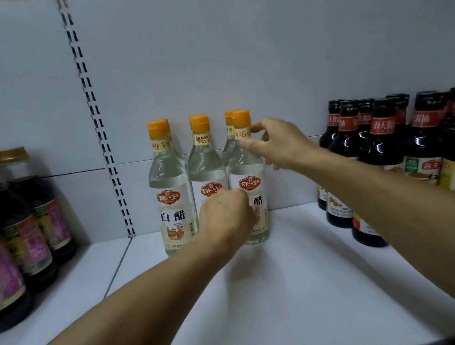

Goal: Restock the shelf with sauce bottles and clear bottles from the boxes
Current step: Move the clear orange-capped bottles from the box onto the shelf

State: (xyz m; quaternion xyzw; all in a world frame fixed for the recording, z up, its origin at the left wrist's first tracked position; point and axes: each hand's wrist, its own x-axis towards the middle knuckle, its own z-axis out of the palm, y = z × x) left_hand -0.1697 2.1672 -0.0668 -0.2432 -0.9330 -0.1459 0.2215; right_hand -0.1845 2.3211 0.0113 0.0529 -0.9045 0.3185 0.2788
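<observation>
Several clear bottles with orange caps stand in rows at the back of the white shelf [289, 292]. The front right clear bottle [247, 170] is upright on the shelf. My right hand [276, 143] pinches its neck just under the cap. My left hand [225, 217] is closed against the lower label of that bottle, in front of the middle clear bottle [205, 160]. The front left clear bottle [170, 189] stands free. Dark sauce bottles [380, 139] are grouped to the right.
Larger dark bottles with purple labels [16, 231] stand on the left shelf section. A slotted upright [98, 129] divides the grey back panel. Bare shelf surface stretches from the bottles to the front edge.
</observation>
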